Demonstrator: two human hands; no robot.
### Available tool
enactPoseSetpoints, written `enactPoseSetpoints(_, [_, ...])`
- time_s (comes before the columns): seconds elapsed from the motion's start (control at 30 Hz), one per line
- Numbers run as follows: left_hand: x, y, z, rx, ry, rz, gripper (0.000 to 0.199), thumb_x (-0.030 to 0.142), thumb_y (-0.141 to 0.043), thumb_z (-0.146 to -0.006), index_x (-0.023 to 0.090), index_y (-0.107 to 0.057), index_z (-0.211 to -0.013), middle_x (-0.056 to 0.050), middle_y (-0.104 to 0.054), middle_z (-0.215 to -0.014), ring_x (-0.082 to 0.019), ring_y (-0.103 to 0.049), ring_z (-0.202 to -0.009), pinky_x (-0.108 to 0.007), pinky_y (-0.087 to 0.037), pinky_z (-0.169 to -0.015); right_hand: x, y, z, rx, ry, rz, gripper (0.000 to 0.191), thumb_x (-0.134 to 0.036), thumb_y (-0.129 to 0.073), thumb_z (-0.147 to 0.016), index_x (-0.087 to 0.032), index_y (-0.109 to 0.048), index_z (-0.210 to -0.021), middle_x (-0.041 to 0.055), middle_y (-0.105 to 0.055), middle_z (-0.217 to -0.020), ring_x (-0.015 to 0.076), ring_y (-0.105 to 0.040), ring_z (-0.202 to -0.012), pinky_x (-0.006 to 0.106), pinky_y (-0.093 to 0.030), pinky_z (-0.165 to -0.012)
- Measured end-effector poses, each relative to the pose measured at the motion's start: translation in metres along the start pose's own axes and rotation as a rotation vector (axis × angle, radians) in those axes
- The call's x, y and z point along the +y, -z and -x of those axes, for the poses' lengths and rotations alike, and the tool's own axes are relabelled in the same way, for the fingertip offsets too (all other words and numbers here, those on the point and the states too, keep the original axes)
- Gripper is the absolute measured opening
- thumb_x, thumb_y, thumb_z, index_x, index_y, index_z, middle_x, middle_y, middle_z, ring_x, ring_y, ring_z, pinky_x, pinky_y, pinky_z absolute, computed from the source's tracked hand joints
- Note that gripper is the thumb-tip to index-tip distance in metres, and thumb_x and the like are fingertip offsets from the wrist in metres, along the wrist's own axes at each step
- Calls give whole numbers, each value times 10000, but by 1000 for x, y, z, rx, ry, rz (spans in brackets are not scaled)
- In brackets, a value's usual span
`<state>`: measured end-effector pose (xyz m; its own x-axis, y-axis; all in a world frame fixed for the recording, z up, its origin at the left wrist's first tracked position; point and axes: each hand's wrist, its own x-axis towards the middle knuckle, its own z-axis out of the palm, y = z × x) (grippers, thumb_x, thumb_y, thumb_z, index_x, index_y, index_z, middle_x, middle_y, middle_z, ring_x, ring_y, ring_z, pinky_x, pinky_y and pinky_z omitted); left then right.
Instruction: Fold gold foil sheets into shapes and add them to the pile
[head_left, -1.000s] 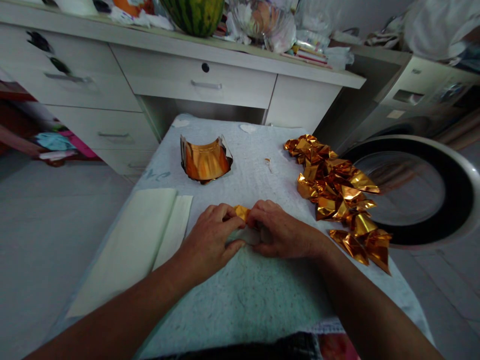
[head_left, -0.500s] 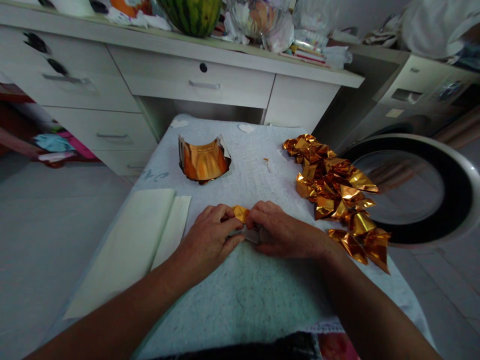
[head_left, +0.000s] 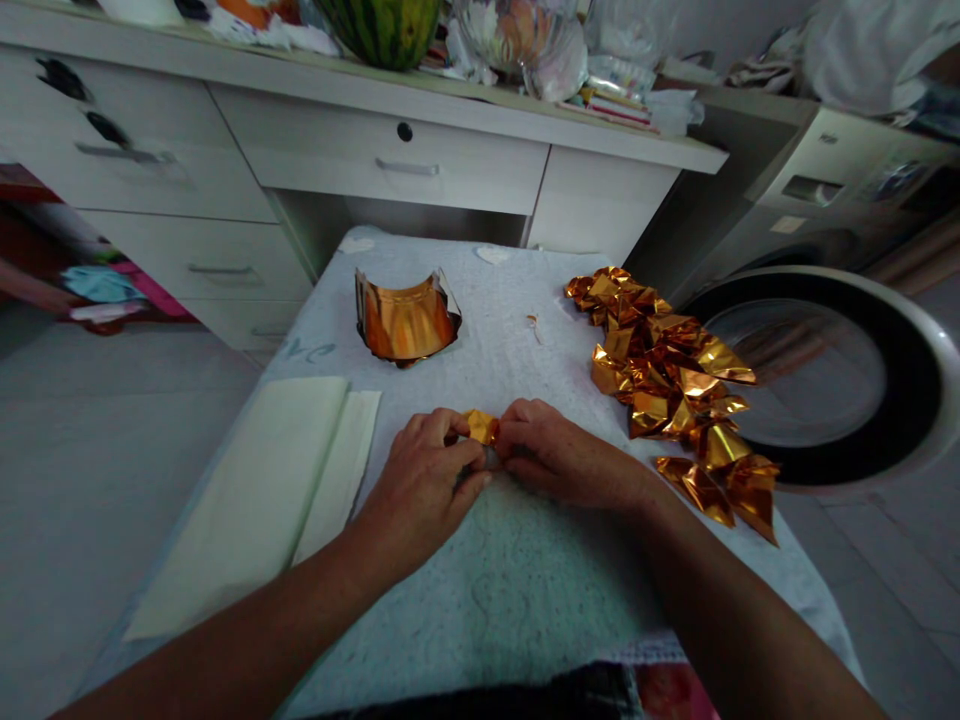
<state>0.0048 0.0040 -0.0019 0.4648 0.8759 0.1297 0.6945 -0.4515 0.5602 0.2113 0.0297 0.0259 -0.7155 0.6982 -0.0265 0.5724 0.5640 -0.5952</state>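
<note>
A small piece of gold foil paper (head_left: 481, 426) sits between my two hands, low over the cloth-covered table. My left hand (head_left: 431, 475) pinches its left side with thumb and fingers. On its right side, my right hand (head_left: 559, 455) grips it with curled fingers. A whitish part shows below the gold, partly hidden by my fingers. Beyond my hands stands a curved stack of gold foil sheets (head_left: 409, 322). To the right lies a pile of folded gold foil pieces (head_left: 660, 365). Left of my left hand are pale paper sheets (head_left: 247, 480).
The light blue cloth (head_left: 495, 590) covers the table. A white drawer cabinet (head_left: 405, 150) stands at the far edge, with a watermelon (head_left: 386, 30) on top. At right, a washing machine's round door (head_left: 915, 380) hangs open beside the table. A small scrap (head_left: 534, 325) lies on the cloth.
My right hand's fingers have curled in closer around the foil. Less of the whitish part shows below it. My left hand keeps its pinch in nearly the same place.
</note>
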Motion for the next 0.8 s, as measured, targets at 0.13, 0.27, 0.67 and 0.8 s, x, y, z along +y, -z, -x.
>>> enactPoseSetpoints(0.13, [0,-1,-1,14,2,23,107,209,-608,-853,213,-650,-756,-56,-534,-1065,-249,-486,-1012,-463,-454,-887,0,-2,-3,31,-25,-5,101,-71,-550,-854,-166,-579,-839,44,-556,-918,173,-475,-864,312,-365,-801])
enactPoseSetpoints(0.27, [3,-2,-1,30,26,40,71,219,-637,-829,214,-651,-759,-57,-532,-1063,-264,-479,-1025,-489,-449,-899,1,-5,-6,46,-53,3,100,-77,-591,-831,-164,-563,-793,39,-566,-892,171,-485,-847,312,-368,-798])
enactPoseSetpoints(0.67, [7,-8,-3,54,77,11,83,212,-657,-822,217,-664,-739,-50,-561,-1018,-260,-477,-988,-473,-433,-868,4,-3,-2,99,-70,-123,146,-90,-589,-843,-171,-589,-964,31,-607,-934,159,-528,-862,306,-410,-808])
enactPoseSetpoints(0.8, [8,-8,-3,60,80,2,88,190,-645,-816,214,-663,-733,-53,-558,-1008,-260,-478,-978,-476,-430,-864,3,-1,-1,97,-83,-185,146,-84,-567,-854,-168,-585,-972,23,-609,-916,140,-533,-818,286,-421,-766])
